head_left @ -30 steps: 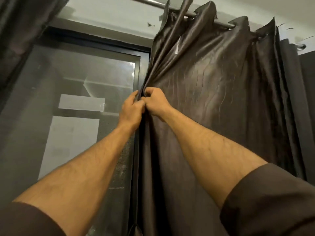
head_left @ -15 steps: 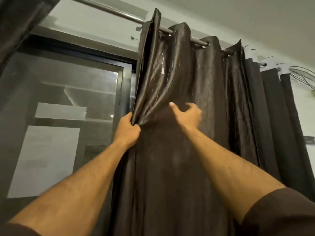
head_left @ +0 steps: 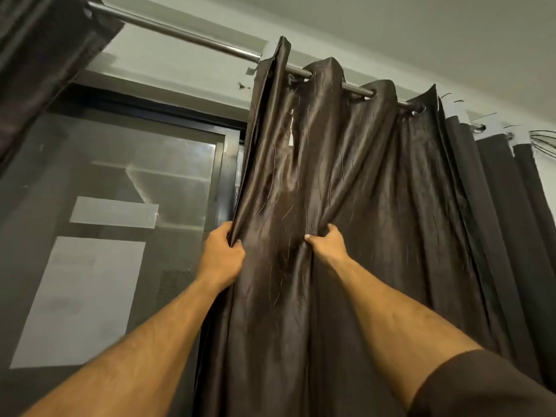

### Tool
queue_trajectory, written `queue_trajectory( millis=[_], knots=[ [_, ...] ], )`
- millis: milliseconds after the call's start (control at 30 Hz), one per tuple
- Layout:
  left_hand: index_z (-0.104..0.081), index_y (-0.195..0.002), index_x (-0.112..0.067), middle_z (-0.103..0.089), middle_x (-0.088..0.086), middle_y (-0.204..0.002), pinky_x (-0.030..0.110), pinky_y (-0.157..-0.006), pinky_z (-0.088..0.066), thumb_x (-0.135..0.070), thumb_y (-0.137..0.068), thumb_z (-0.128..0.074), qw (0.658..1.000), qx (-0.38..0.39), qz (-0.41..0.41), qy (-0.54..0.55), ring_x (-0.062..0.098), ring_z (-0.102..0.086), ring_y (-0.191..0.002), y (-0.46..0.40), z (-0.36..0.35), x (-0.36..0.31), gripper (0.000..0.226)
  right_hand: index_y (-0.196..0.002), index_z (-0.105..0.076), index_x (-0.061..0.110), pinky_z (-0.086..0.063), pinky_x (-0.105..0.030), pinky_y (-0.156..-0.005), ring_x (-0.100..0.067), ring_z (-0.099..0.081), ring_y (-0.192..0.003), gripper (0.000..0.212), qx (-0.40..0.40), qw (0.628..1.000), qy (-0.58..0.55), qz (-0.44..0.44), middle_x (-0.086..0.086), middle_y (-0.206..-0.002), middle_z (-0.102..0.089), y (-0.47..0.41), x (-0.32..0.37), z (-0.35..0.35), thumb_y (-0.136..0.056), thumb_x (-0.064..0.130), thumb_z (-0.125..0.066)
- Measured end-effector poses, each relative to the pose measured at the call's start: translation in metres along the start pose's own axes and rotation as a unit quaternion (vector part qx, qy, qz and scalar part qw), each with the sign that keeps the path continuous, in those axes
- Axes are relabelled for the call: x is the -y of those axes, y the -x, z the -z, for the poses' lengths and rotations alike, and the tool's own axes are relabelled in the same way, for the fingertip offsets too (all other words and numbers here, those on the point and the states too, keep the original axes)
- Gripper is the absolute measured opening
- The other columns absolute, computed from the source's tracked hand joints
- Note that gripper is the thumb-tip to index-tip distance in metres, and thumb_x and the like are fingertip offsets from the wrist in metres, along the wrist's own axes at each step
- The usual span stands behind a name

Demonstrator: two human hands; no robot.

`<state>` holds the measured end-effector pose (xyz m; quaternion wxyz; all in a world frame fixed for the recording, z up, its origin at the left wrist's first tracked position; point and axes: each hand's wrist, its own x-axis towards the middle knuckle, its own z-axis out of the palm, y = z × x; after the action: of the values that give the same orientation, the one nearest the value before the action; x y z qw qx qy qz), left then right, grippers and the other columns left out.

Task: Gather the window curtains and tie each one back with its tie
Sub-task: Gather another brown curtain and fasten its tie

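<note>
Left hand (head_left: pixel 222 256) gripping curtain (head_left: pixel 346 206) leading edge, 9 o'clock side; right hand (head_left: pixel 326 243) pinching next fold. I'd stack pleats toward 3 o'clock, evenly. Tie not visible.

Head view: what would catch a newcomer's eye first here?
The shiny brown curtain fills the centre, hanging by eyelets from the metal rod. The left hand grips its leading edge and the right hand pinches a fold further in. At left, the dark window bears pale paper patches.
</note>
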<state>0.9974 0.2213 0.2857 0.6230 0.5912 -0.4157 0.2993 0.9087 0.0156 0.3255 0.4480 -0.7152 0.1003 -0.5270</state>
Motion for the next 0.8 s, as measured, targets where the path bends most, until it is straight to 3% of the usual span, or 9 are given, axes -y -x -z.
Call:
queue_trajectory(
  millis=[100,233,367,500,567,667,700,767,800],
  knots=[
    [-0.063,-0.127,-0.02,-0.071,-0.006,-0.096,0.03,-0.066,-0.057,-0.001,-0.099,-0.051,1.0,0.0,0.009,-0.004,0.014,-0.07,-0.078,-0.004,-0.001,0.008,0.036,-0.152,-0.044,0.006,-0.044,-0.039,-0.114,-0.03,-0.056,-0.133,0.057,0.0,0.995,0.081,0.063,-0.013,-0.148,-0.056,0.002,0.013,-0.016,-0.097,0.007,-0.059],
    [-0.068,-0.112,-0.027,-0.074,0.001,-0.097,0.045,-0.085,-0.06,0.0,-0.096,-0.05,1.0,0.01,0.022,0.015,0.024,-0.072,-0.09,-0.006,-0.002,0.009,0.036,-0.148,-0.05,0.011,-0.044,-0.039,-0.113,-0.029,-0.054,-0.136,0.049,0.042,0.983,0.108,0.144,-0.008,-0.147,-0.058,0.017,0.04,-0.05,-0.099,0.008,-0.051],
    [-0.068,-0.105,-0.025,-0.073,0.005,-0.097,0.045,-0.088,-0.054,-0.006,-0.097,-0.053,0.999,-0.018,0.016,0.048,0.028,-0.069,-0.096,-0.007,0.003,0.008,0.026,-0.121,-0.063,0.01,-0.051,-0.046,-0.101,-0.035,-0.064,-0.117,0.033,0.086,0.965,0.121,0.218,-0.013,-0.123,-0.07,0.035,0.078,-0.098,-0.09,0.003,-0.054],
    [-0.069,-0.114,-0.016,-0.074,0.001,-0.098,0.036,-0.081,-0.056,-0.018,-0.088,-0.067,0.994,-0.055,0.0,0.092,0.021,-0.07,-0.095,-0.002,0.032,0.012,0.026,-0.116,-0.065,-0.006,-0.053,-0.052,-0.098,-0.036,-0.067,-0.108,0.027,0.156,0.955,0.065,0.245,-0.026,-0.117,-0.07,0.054,0.107,-0.134,-0.091,-0.01,-0.056],
    [-0.068,-0.118,-0.017,-0.074,0.0,-0.098,0.034,-0.077,-0.056,-0.015,-0.085,-0.077,0.996,-0.069,-0.011,0.063,0.017,-0.07,-0.091,-0.003,0.047,0.018,0.034,-0.122,-0.064,-0.009,-0.057,-0.044,-0.094,-0.031,-0.066,-0.1,0.029,0.193,0.95,0.025,0.246,-0.027,-0.115,-0.07,0.059,0.115,-0.143,-0.094,-0.012,-0.055],
    [-0.066,-0.113,-0.017,-0.07,-0.005,-0.087,0.021,-0.062,-0.047,-0.003,-0.086,-0.071,0.994,-0.104,-0.014,0.012,0.01,-0.066,-0.079,-0.009,0.054,0.022,0.031,-0.128,-0.064,-0.006,-0.054,-0.014,-0.071,-0.015,-0.065,-0.088,0.031,0.208,0.946,0.001,0.247,-0.016,-0.104,-0.071,0.057,0.115,-0.142,-0.097,-0.005,-0.058],
    [-0.066,-0.112,-0.019,-0.068,-0.007,-0.085,0.02,-0.062,-0.045,0.002,-0.087,-0.065,0.994,-0.104,-0.017,0.004,0.012,-0.065,-0.078,-0.01,0.052,0.022,0.032,-0.127,-0.065,-0.006,-0.051,-0.01,-0.064,-0.008,-0.066,-0.078,0.029,0.197,0.951,-0.016,0.239,-0.01,-0.096,-0.071,0.054,0.111,-0.137,-0.098,0.0,-0.061],
    [-0.067,-0.113,-0.022,-0.067,-0.011,-0.085,0.017,-0.065,-0.046,0.009,-0.088,-0.058,0.995,-0.093,-0.025,0.005,0.008,-0.066,-0.08,-0.01,0.044,0.024,0.041,-0.12,-0.07,-0.003,-0.055,-0.018,-0.07,-0.003,-0.069,-0.072,0.031,0.126,0.966,-0.059,0.219,-0.004,-0.089,-0.072,0.046,0.098,-0.117,-0.099,0.019,-0.067],
    [-0.067,-0.113,-0.022,-0.067,-0.014,-0.084,0.011,-0.064,-0.046,0.011,-0.088,-0.057,0.995,-0.092,-0.027,0.009,0.001,-0.064,-0.077,-0.009,0.04,0.026,0.043,-0.118,-0.072,0.004,-0.056,-0.029,-0.084,-0.009,-0.071,-0.087,0.038,0.043,0.974,-0.034,0.221,-0.006,-0.097,-0.073,0.035,0.086,-0.104,-0.097,0.034,-0.069]
  ],
)
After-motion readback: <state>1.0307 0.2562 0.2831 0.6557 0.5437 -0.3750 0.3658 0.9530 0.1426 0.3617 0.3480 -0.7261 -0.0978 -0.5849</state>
